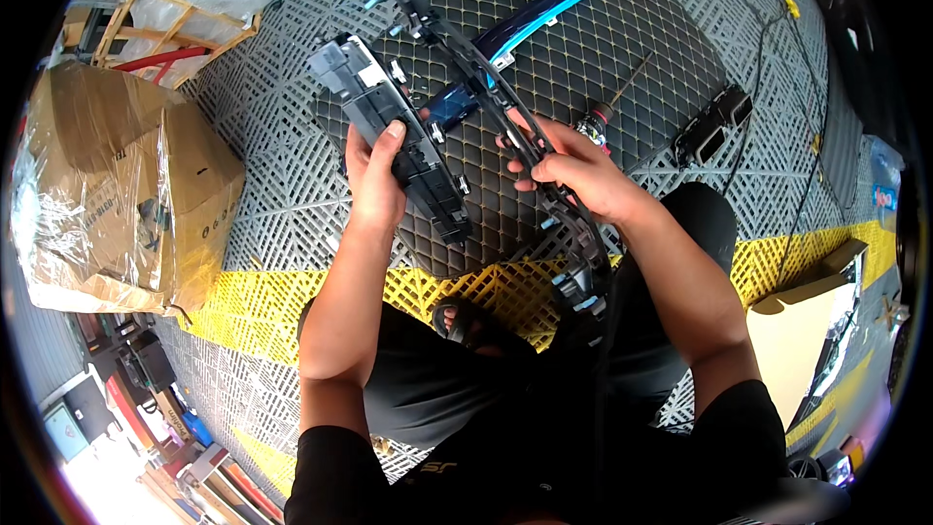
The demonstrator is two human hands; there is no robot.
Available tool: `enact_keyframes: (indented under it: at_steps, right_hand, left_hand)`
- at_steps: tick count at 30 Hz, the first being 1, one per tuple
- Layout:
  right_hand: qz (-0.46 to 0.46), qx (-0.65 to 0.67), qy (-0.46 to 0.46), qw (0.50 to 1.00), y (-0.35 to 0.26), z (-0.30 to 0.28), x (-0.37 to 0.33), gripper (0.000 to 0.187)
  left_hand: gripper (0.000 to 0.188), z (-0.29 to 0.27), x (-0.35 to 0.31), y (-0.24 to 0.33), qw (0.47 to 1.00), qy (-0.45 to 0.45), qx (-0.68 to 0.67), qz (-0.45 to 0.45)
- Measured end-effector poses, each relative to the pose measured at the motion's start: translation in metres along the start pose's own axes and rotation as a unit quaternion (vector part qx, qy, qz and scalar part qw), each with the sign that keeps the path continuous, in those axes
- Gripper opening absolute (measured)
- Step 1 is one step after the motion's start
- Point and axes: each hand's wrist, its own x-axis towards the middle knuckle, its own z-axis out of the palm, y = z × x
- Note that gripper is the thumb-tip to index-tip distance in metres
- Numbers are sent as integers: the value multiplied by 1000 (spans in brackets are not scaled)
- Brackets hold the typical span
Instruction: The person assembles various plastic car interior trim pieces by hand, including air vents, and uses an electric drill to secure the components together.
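My left hand is closed round a long black plastic module with a grey block and a pale label at its far end; the thumb lies on top. In my right hand is a long, thin, curved black trim frame with several pale blue clips, gripped near its middle. The frame runs from the far left down toward my lap. Module and frame are held side by side above a black quilted mat. Beneath the frame, a glossy dark blue trim strip with a bright blue edge lies on the mat.
A screwdriver lies right of my right hand, and a black vent-like part at the mat's right edge. A large cardboard box stands at left, a wooden crate behind it. Cables cross the grey grid floor.
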Motion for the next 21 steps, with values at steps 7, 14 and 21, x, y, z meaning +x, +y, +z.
enact_keyframes:
  at_steps: [7, 14, 21]
  right_hand:
    - [-22, 50, 30, 998, 2, -15, 2, 79]
    - [-60, 74, 166, 982, 20, -25, 15, 74]
    - [-126, 119, 349, 921, 66, -46, 57, 52]
  left_hand:
    - [57, -9, 3, -17, 995, 52, 73, -42]
    - [61, -11, 2, -15, 991, 61, 119, -25]
    - [57, -19, 5, -8, 990, 66, 125, 11]
